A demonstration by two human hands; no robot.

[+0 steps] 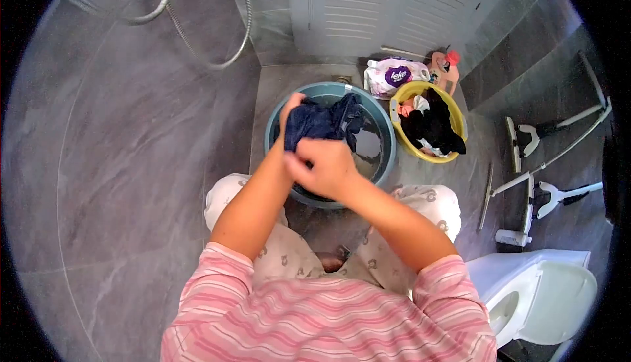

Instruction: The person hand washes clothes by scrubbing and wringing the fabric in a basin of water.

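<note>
Dark blue fabric garment (322, 120) upper centre of frame, in round blue-grey plastic tub (391, 155); left hand (290, 107) closed on its left edge; right hand (325, 165) loosely curled, blurred, hold unclear; cloth looks wet, probably heavy, floppy; bunched folds best grip

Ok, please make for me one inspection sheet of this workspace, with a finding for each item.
Surface: grey floor; wetness unclear.
Job's things: dark blue cloth at the blue-grey tub, water inside; yellow basin of clothes beside it.
Clutter: white-purple packet and red-capped bottle behind the basin.
Grippers: bare hands; left hand at the cloth, right hand blurred, grip unclear.
Cables: nothing seen; shower hose hangs upper left.
Surroundings: toilet, lid raised; long-handled tools at right.
</note>
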